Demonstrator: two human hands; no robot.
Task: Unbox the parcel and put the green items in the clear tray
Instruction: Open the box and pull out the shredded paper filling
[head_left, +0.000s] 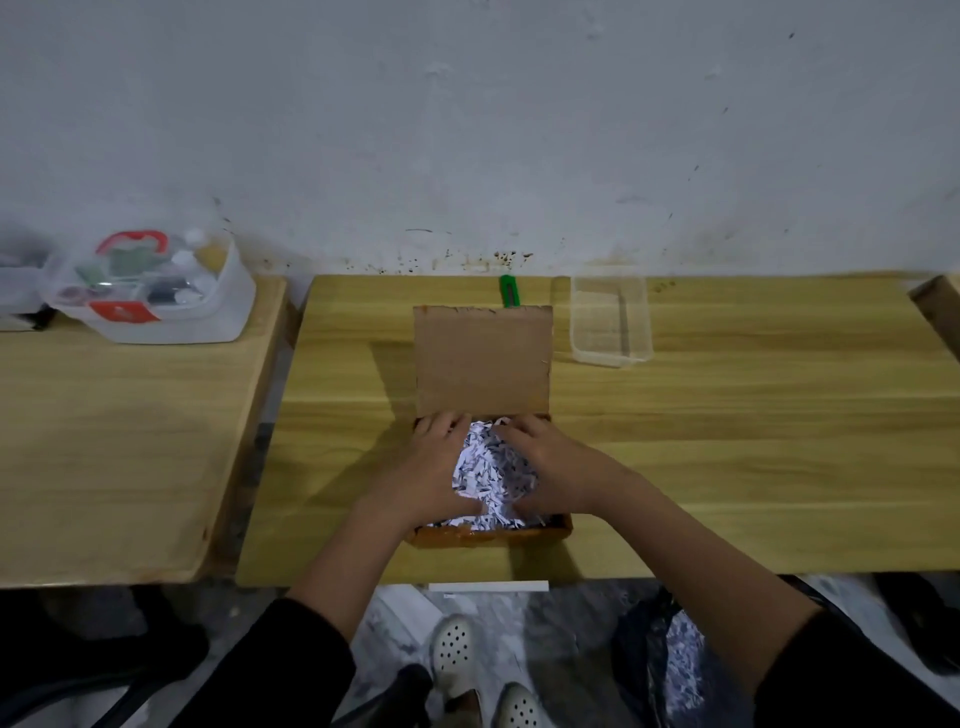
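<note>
A brown cardboard parcel (491, 535) lies open at the table's front middle, its lid (483, 358) standing up at the far side. White shredded paper (491, 467) fills it. My left hand (426, 467) and my right hand (550, 467) press into the shreds from either side, fingers curled around the pile. No green item shows inside the box. The clear tray (610, 317) stands empty at the back, right of the lid. A green utility knife (509, 291) lies behind the lid near the wall.
A second wooden table at the left carries a clear lidded storage box (156, 296) with red clips. A dark bag holding shredded paper (670, 660) sits on the floor at the lower right. A cardboard corner (935, 306) shows at the right edge.
</note>
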